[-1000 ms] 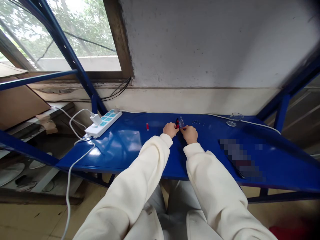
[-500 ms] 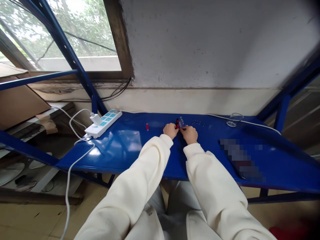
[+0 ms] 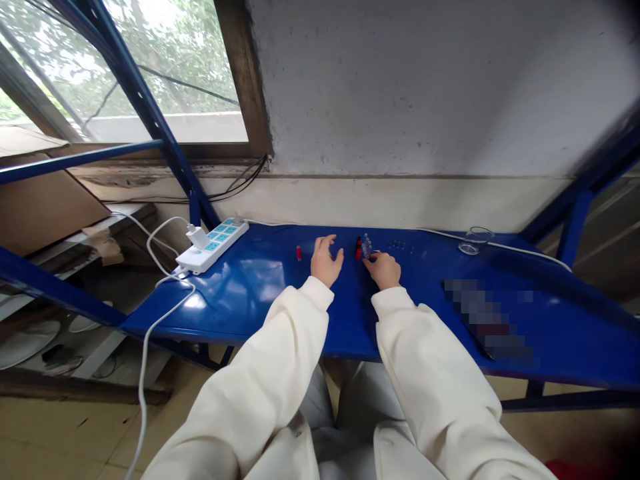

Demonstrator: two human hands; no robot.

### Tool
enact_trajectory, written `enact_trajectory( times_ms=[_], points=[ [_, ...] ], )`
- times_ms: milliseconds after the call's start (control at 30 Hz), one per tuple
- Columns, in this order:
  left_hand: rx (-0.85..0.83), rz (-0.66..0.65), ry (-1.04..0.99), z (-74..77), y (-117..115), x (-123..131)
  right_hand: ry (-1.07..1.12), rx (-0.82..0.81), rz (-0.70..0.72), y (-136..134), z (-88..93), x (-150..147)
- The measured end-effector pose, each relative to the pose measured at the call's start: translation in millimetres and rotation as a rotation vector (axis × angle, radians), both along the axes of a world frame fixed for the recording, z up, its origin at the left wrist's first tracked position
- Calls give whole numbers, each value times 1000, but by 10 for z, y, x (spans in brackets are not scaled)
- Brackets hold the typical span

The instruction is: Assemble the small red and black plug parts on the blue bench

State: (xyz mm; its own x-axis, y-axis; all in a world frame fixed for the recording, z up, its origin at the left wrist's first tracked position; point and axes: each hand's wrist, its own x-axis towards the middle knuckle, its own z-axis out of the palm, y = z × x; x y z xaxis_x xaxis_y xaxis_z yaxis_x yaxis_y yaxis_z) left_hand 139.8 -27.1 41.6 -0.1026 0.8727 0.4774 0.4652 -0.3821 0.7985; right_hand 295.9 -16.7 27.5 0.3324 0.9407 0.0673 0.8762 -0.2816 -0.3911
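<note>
My left hand [image 3: 325, 259] hovers over the blue shelf [image 3: 260, 293] with its fingers spread, between a small red piece [image 3: 299, 253] on its left and a small cluster of red and clear pieces [image 3: 363, 247] on its right. My right hand [image 3: 385, 268] rests curled just right of that cluster, its fingertips touching the clear pieces. Both arms wear cream sleeves.
A white power strip [image 3: 214, 246] with a plugged charger and white cable lies at the shelf's left. A row of tiny dark parts [image 3: 400, 246] and a small clear glass dish [image 3: 474, 240] sit near the wall. A blurred dark object [image 3: 487, 320] lies at right.
My left hand has let go of the cluster, moved left and opened its fingers. The right hand stays at the cluster. The view shifted slightly.
</note>
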Motion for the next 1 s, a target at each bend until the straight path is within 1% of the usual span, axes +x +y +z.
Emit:
enact_trajectory(
  times_ms=[100,200,267,300,400,467,533,600,700,800,1000],
  points=[
    [68,123,-285,15,-50,-185,-27,-24,-3,-67,38,-14],
    [34,261,-544,19,6,-349,-26,2,-8,-149,79,-34],
    [-47,328,-710,22,67,-438,-12,54,-22,-196,110,-56],
    [-104,339,-784,21,95,-475,-2,86,-37,-216,127,-69],
    [-283,292,-937,2,154,-555,36,189,-99,-260,180,-113],
    [-362,245,-974,-24,174,-582,57,261,-134,-282,212,-139],
    [-393,208,-976,-52,186,-592,60,340,-145,-304,236,-160],
    [-403,184,-966,-71,196,-589,49,425,-125,-327,248,-181],
    [-409,176,-974,-76,209,-578,18,532,-55,-358,240,-218],
    [-377,166,-1010,-68,216,-564,-11,585,10,-381,210,-260],
    [-244,90,-1075,-73,204,-512,-20,601,180,-413,144,-336]
  ],
)
